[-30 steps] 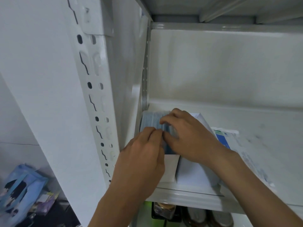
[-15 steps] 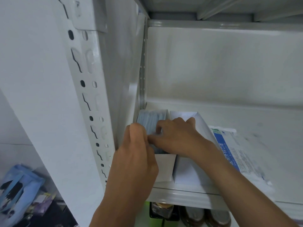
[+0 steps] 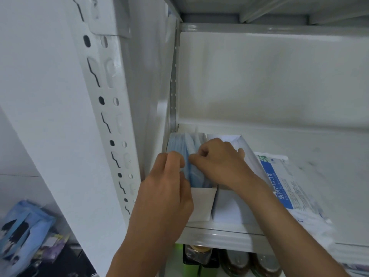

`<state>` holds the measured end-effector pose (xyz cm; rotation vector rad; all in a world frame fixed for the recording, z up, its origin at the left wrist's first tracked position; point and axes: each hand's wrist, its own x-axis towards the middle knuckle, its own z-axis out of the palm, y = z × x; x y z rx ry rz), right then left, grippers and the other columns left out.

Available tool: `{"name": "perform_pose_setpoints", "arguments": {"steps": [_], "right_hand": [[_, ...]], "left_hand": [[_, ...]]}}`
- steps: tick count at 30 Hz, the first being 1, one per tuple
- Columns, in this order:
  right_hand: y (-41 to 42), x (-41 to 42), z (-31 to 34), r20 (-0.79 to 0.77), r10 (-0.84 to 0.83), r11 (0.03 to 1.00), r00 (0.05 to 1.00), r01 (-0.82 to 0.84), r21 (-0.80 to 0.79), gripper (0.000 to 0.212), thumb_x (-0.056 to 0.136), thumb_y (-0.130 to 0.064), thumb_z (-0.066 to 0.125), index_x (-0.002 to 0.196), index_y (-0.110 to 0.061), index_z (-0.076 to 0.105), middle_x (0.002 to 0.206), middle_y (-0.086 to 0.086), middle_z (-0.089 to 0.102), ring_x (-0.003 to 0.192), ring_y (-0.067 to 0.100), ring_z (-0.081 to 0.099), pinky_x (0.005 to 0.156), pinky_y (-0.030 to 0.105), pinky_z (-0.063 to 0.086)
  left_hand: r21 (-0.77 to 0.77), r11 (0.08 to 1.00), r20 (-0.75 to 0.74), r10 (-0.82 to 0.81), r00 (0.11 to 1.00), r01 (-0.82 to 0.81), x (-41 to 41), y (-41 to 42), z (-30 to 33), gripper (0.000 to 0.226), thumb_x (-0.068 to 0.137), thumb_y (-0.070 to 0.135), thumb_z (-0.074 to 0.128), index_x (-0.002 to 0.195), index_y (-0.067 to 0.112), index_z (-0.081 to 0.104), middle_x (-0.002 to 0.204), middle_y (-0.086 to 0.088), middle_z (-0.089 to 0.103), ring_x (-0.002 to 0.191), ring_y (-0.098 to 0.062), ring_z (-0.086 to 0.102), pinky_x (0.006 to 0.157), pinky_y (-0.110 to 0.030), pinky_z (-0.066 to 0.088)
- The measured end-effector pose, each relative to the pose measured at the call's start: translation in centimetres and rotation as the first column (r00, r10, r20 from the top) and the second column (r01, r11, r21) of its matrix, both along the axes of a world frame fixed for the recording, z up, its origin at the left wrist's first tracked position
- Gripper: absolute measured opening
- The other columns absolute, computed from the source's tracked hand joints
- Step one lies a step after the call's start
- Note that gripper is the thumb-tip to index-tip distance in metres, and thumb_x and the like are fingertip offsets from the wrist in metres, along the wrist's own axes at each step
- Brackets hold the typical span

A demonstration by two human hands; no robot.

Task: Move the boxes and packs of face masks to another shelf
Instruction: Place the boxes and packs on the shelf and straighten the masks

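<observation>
Both hands [image 3: 187, 162] now deeper, pinching blue masks [image 3: 179, 144]

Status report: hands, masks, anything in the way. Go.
Left hand and right hand pinching blue masks in open white box. Second box beside it, flat pack right. Shelf post close left.

White perforated shelf upright [image 3: 111, 120] at left. Blue printed bag [image 3: 22, 234] low left beside purple packets [image 3: 54, 246]. Under the shelf board [image 3: 219, 237]: green container [image 3: 189, 270], dark jar [image 3: 199, 254], two round metal lids [image 3: 249, 260].
</observation>
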<state>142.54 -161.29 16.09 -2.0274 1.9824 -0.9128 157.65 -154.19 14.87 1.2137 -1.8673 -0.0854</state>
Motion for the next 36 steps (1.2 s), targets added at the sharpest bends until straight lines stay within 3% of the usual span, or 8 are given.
{"name": "perform_pose_setpoints", "arguments": {"steps": [3, 7, 11, 14, 18, 29, 32, 36], "right_hand": [[1.0, 0.3, 0.0, -0.117, -0.04, 0.999, 0.992, 0.038, -0.016, 0.031, 0.089, -0.046, 0.052, 0.085, -0.017, 0.063, 0.068, -0.006, 0.064, 0.075, 0.014, 0.059, 0.111, 0.062, 0.018], [2.2, 1.2, 0.1, -0.396, -0.109, 0.985, 0.912, 0.045, -0.167, 0.048, 0.097, -0.056, 0.039, 0.133, -0.024, 0.043, 0.089, -0.001, 0.068, 0.101, 0.028, 0.058, 0.112, 0.066, 0.017], [2.1, 0.3, 1.3, -0.421, -0.108, 0.952, 0.901, -0.029, -0.306, 0.044, 0.095, -0.056, 0.042, 0.122, -0.023, 0.057, 0.097, -0.002, 0.07, 0.097, 0.025, 0.057, 0.085, 0.042, 0.038], [1.9, 0.1, 1.1, -0.305, 0.137, 0.98, 0.942, -0.173, -0.096, 0.047, 0.095, -0.06, 0.042, 0.117, -0.023, 0.061, 0.086, -0.005, 0.069, 0.085, 0.018, 0.063, 0.073, 0.034, 0.04], [1.0, 0.3, 1.0, -0.219, 0.184, 0.98, 0.958, -0.161, 0.12, 0.044, 0.09, -0.062, 0.051, 0.117, -0.028, 0.052, 0.081, -0.007, 0.054, 0.073, 0.013, 0.058, 0.062, 0.031, 0.044], [1.1, -1.1, 1.0, -0.106, 0.197, 0.98, 0.975, -0.199, -0.01, 0.03, 0.089, -0.034, 0.059, 0.117, -0.025, 0.059, 0.073, -0.015, 0.054, 0.075, 0.009, 0.053, 0.078, 0.035, 0.035], [1.4, -0.4, 0.8, -0.236, 0.223, 0.973, 0.946, -0.23, -0.001, 0.03, 0.094, -0.04, 0.053, 0.12, -0.026, 0.06, 0.072, -0.016, 0.048, 0.086, 0.016, 0.052, 0.082, 0.037, 0.03], [1.8, -0.1, 0.8, -0.314, 0.247, 0.967, 0.917, -0.255, 0.015, 0.036, 0.101, -0.044, 0.044, 0.125, -0.024, 0.063, 0.105, 0.002, 0.061, 0.104, 0.025, 0.055, 0.086, 0.041, 0.04]], "left_hand": [[0.012, 0.999, 0.049, -0.04, 0.998, 0.04, 0.0, 0.0, -0.1, 0.027, 0.083, -0.01, 0.057, 0.096, 0.014, 0.058, 0.079, 0.005, 0.054, 0.059, -0.011, 0.048, 0.05, -0.024, 0.042], [0.043, 0.995, 0.047, -0.095, 0.994, 0.093, 0.4, 0.1, -0.3, 0.037, 0.081, -0.015, 0.054, 0.092, 0.02, 0.056, 0.075, 0.015, 0.048, 0.064, -0.001, 0.045, 0.057, -0.011, 0.031], [0.041, 0.994, 0.031, -0.107, 0.994, 0.106, 0.6, 0.0, -0.5, 0.044, 0.081, -0.018, 0.053, 0.096, 0.024, 0.054, 0.074, 0.016, 0.049, 0.066, -0.003, 0.051, 0.055, -0.019, 0.042], [0.016, 0.996, 0.008, -0.088, 0.996, 0.088, 0.4, -0.1, -0.5, 0.053, 0.081, -0.018, 0.049, 0.093, 0.032, 0.04, 0.071, 0.013, 0.049, 0.061, -0.009, 0.051, 0.051, -0.037, 0.049], [0.038, 0.998, -0.062, -0.046, 0.997, 0.049, 0.3, 0.0, -0.6, 0.046, 0.08, -0.018, 0.045, 0.09, 0.026, 0.038, 0.071, 0.004, 0.048, 0.058, -0.018, 0.049, 0.048, -0.044, 0.044], [-0.013, 0.999, -0.019, -0.05, 0.999, 0.05, 0.5, 0.0, -0.6, 0.029, 0.088, -0.008, 0.052, 0.093, 0.02, 0.048, 0.071, 0.007, 0.049, 0.056, -0.01, 0.048, 0.048, -0.037, 0.045], [-0.022, 0.997, 0.017, -0.079, 0.997, 0.079, 0.5, 0.0, -0.7, 0.02, 0.093, 0.002, 0.051, 0.096, 0.022, 0.052, 0.081, 0.009, 0.053, 0.06, -0.005, 0.049, 0.051, -0.018, 0.04], [-0.021, 0.991, 0.036, -0.13, 0.991, 0.131, 0.5, 0.1, -0.8, 0.015, 0.096, 0.005, 0.055, 0.099, 0.019, 0.059, 0.098, 0.009, 0.055, 0.074, -0.008, 0.055, 0.061, -0.021, 0.047]]}}
